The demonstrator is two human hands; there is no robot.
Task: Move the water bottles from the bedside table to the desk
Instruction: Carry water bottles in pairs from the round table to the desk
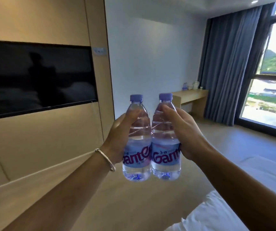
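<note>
Fingers (pixel 134 112) of the left hand (pixel 119 135) are wrapped round the left water bottle (pixel 137 139), and the right hand (pixel 186 130) is clamped in the same way on the right water bottle (pixel 165 135). Both bottles are held upright in the air, touching side by side, caps on. The carrying step seems to be in hand. The bench (pixel 190 95) is seen well apart, near the curtain (pixel 230 67), with a kettle (pixel 195 85) on it. Next, the room should be crossed beside the bed (pixel 225 212), and both bottles should be set down upright on a bare part of the bench.
</note>
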